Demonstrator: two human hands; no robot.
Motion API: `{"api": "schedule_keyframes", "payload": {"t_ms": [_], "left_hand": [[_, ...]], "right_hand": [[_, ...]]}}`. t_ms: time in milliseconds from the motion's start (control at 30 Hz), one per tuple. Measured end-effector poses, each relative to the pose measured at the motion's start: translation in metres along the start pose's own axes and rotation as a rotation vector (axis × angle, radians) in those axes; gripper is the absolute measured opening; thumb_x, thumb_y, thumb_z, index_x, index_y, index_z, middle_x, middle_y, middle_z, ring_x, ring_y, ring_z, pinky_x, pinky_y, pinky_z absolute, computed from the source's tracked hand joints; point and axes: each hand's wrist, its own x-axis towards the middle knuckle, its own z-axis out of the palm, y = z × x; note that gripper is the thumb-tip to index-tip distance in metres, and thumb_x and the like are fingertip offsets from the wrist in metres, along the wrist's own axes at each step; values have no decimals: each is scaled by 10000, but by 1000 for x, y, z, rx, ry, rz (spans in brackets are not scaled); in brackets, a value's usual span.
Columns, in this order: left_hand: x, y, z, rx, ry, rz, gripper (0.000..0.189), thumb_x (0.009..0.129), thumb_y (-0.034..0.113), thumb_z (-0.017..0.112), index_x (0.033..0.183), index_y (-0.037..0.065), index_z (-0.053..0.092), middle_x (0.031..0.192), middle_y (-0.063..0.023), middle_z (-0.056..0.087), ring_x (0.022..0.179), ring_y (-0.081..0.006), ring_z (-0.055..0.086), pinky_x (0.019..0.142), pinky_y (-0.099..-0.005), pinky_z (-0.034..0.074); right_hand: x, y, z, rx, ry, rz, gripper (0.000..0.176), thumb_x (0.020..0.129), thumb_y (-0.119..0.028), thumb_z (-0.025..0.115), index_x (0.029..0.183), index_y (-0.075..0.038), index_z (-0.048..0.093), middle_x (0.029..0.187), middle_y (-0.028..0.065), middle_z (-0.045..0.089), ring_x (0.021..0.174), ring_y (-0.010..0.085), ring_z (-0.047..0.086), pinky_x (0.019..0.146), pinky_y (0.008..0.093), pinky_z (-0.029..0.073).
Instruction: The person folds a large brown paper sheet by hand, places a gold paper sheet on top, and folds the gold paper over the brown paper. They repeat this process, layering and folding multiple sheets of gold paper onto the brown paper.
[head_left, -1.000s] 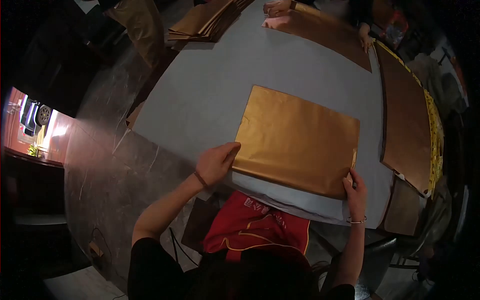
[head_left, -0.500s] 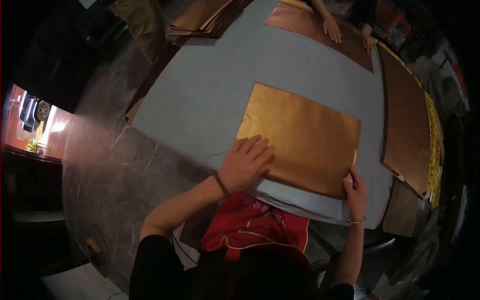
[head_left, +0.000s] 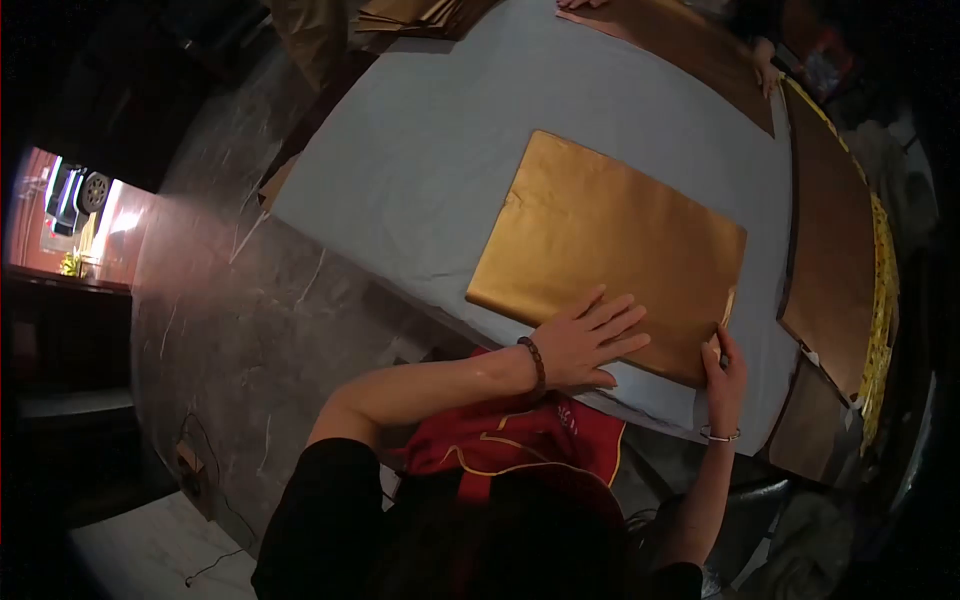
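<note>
A folded sheet of gold paper (head_left: 610, 235) lies on the grey cloth-covered table (head_left: 420, 170), its near edge folded over. My left hand (head_left: 590, 340), a dark bracelet at its wrist, lies flat with fingers spread across that near edge, right of its middle. At the near right corner my right hand (head_left: 726, 370) pinches the side edge of the paper between thumb and fingers. A small pale, torn-looking strip shows along the edge just above those fingers.
Across the table a co-worker's hand (head_left: 768, 78) rests by a brown sheet (head_left: 680, 45). A brown panel (head_left: 835, 230) with yellow tape (head_left: 884, 270) lines the right side. Stacked brown sheets (head_left: 425, 18) sit at the far left. My red apron (head_left: 500, 430) meets the near edge.
My left hand has slid right along the near edge from the paper's left side. My right hand keeps its pinch. The co-worker's hands have moved apart, and the view has shifted slightly.
</note>
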Motion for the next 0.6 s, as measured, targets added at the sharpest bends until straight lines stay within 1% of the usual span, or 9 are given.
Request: {"api": "schedule_keyframes", "payload": {"t_ms": [33,67,133,167,233,367,500,567,600], "left_hand": [[1,-1,2,-27,50,-2,745,786,492,618,1408,184,346,1468,-114,295,1362,-297,247,1101,-492,211],[0,1,4,-54,58,53,745,786,492,618,1408,184,346,1468,-114,295,1362,-297,247,1101,-492,211],[2,-1,0,-7,-33,-6,732,779,487,628,1398,199,367,1456,-114,314,1341,-318,280,1094,-496,224],[5,2,-2,-36,-28,65,732,779,487,628,1398,199,367,1456,-114,314,1341,-318,280,1094,-496,224],[6,5,-10,60,-76,-14,710,773,480,640,1384,217,393,1444,-117,332,1326,-332,301,1088,-501,228],[7,5,-11,76,-88,4,699,769,481,644,1377,230,407,1437,-118,341,1321,-333,307,1082,-504,233],[9,6,-14,119,-108,-1,674,791,516,594,1376,236,409,1411,-119,372,1325,-331,309,1087,-505,216],[14,11,-23,99,-99,-10,611,816,470,590,1335,183,443,1376,-117,406,1289,-315,357,1047,-481,281],[21,9,-28,107,-101,1,611,816,470,590,1335,183,443,1376,-117,406,1289,-315,357,1047,-481,281]], "right_hand": [[0,5,-3,5,-7,32,439,881,-212,613,1268,-20,534,1091,111,600,978,209,567,852,331,443],[-2,10,-1,47,33,-45,439,875,-207,615,1260,-11,535,1030,113,598,931,215,570,818,331,445],[-6,1,0,5,88,-149,434,862,-199,620,1241,-2,542,932,121,593,853,236,571,763,335,448],[-6,-5,-3,-69,79,-176,429,854,-195,622,1231,-3,548,896,129,589,822,250,570,742,340,448],[-4,0,-1,-34,84,-180,422,833,-195,637,1207,-13,566,863,137,580,801,266,569,732,352,452],[-5,-3,1,-21,109,-164,409,812,-179,659,1171,2,580,846,137,575,776,272,570,712,347,456],[-7,-6,-1,1,106,-142,406,814,-171,654,1170,7,578,847,147,573,778,277,571,714,347,456],[-7,-2,1,31,133,-200,403,816,-173,651,1168,7,577,847,150,569,774,289,568,710,364,455],[-7,-3,2,38,144,-199,403,816,-173,651,1168,7,577,847,150,569,774,289,568,710,364,455]]}}
